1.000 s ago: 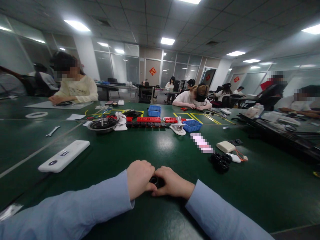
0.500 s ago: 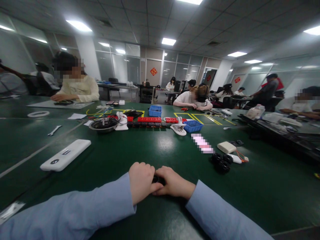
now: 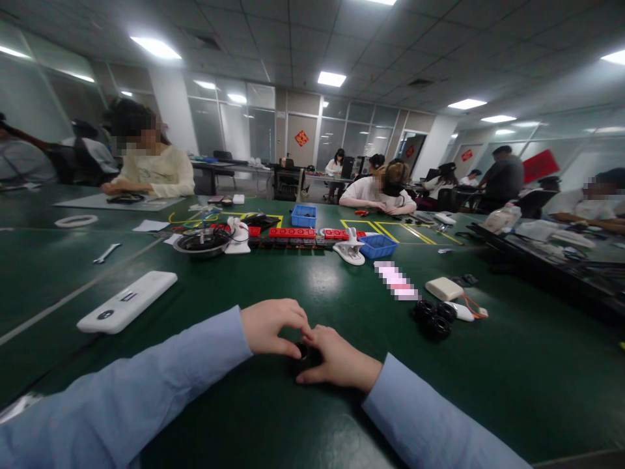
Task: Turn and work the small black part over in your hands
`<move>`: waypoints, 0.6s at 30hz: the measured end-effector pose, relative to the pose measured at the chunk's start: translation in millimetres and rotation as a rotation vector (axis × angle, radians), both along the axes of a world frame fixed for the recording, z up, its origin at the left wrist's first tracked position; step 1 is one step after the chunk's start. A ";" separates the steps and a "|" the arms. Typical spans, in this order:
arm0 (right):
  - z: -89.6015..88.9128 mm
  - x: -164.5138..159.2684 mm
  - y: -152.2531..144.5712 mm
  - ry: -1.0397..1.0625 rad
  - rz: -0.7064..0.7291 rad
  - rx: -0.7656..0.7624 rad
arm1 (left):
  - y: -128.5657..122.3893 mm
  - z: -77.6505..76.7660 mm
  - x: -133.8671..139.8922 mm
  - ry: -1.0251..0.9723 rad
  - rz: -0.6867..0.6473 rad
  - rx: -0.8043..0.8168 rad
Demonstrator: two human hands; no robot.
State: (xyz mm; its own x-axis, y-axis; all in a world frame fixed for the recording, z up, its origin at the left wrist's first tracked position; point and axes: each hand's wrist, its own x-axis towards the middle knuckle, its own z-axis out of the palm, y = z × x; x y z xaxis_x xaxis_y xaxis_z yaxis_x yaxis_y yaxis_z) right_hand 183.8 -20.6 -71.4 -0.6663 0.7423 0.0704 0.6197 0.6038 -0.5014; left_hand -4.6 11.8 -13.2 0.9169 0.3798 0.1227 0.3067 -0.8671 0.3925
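Observation:
On the green table in front of me, my right hand (image 3: 336, 357) curls round a small black round part (image 3: 303, 352) with a dark hole in its top. Most of that part is hidden by my fingers. From the left, my left hand (image 3: 273, 326) reaches over it, thumb at its near rim and fingertips close to my right index finger. To the right lies a cluster of black wheel-like rings (image 3: 434, 318) of a similar look.
A white oblong device (image 3: 127, 301) lies left, near a wrench (image 3: 106, 253). Farther back are a metal bowl (image 3: 188, 251), red blocks in a row (image 3: 293, 232), a white clip stand (image 3: 349, 251), and blue bins (image 3: 379, 247). Co-workers sit across the table.
My left hand has lifted and shifted slightly left, its fingers loosening from a closed grip to thumb and fingertips at the black part. My right hand stays about where it was.

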 end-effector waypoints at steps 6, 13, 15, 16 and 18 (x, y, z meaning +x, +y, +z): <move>0.6 0.0 0.4 0.017 0.022 -0.012 | -1.4 -2.1 3.4 0.108 -0.120 -0.028; -0.4 -0.5 1.0 0.034 0.040 -0.010 | -4.0 -1.7 7.2 0.212 -0.075 0.049; -1.4 0.0 1.4 0.047 0.039 -0.012 | -4.0 -2.7 7.9 0.217 -0.062 0.064; -1.7 0.2 1.6 0.053 0.038 -0.013 | -4.3 -3.1 8.3 0.217 -0.048 0.075; -1.8 0.5 1.6 0.062 0.039 -0.017 | -6.2 -3.2 9.4 0.221 -0.009 0.094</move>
